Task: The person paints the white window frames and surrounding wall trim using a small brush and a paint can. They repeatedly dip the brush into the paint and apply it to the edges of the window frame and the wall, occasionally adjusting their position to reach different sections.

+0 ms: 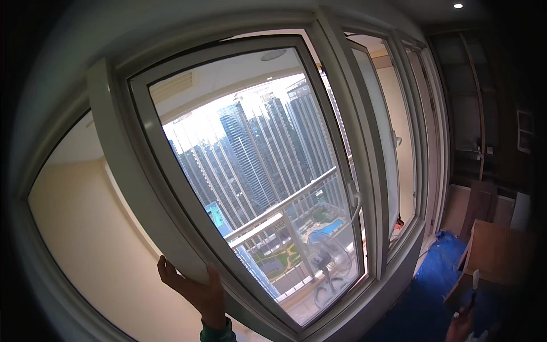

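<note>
My left hand [196, 289] is on the pale grey window post [137, 171], its thumb on the right edge and its fingers around the left edge. To the right of that post stands a window sash [145, 108] with a handle [355, 200], slightly out of line with its frame. Low at the right, my right hand [459, 326] is closed around a slim tool [474, 288] with a dark handle and a pale tip pointing up. Its exact kind is too small to tell. The lower part of this hand is dim.
Through the glass show a balcony railing [285, 214], a standing fan [330, 256] and tall buildings [245, 148]. Another window sash [379, 137] stands ajar further right. Blue sheeting [436, 265] covers the floor near a brown board [494, 251]. Dark cabinets [470, 97] line the far right.
</note>
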Demonstrator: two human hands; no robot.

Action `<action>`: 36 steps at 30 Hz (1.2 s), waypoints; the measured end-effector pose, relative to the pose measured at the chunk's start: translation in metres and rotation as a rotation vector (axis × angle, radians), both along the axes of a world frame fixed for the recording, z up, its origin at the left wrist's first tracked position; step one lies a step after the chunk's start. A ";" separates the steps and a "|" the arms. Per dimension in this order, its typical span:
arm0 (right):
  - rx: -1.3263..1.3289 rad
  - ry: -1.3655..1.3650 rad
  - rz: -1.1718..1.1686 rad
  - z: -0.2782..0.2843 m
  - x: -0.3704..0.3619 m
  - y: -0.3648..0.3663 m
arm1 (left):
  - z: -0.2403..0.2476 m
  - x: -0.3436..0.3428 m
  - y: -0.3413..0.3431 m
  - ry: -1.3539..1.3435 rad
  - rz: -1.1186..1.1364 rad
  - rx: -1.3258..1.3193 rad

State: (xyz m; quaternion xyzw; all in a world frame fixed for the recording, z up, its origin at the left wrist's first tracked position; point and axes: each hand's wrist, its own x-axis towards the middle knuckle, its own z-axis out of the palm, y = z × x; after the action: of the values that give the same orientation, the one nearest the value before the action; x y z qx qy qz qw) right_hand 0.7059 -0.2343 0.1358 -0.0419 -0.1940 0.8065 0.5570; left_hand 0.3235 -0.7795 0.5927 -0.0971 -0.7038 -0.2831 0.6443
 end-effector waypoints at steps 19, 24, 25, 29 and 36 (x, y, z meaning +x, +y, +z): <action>0.949 0.569 -0.646 0.729 -0.423 -0.256 | 0.163 -0.016 -0.001 0.176 0.162 -0.194; 0.955 0.635 -0.706 0.774 -0.450 -0.294 | 0.163 -0.016 -0.002 0.142 0.129 -0.182; 0.955 0.659 -0.729 0.779 -0.454 -0.298 | 0.163 -0.016 -0.002 0.141 0.133 -0.184; 1.001 0.659 -0.758 0.794 -0.463 -0.298 | 0.164 -0.013 0.000 0.125 0.133 -0.167; 0.972 0.463 -0.887 0.812 -0.483 -0.233 | 0.164 -0.014 0.001 0.151 0.178 -0.185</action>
State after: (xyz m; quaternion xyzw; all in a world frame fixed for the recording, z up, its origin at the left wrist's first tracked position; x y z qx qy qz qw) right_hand 0.2233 -0.4676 0.9479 0.3099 -0.3737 0.3129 0.8163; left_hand 0.3092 -0.7790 0.7571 -0.1143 -0.6821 -0.1508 0.7063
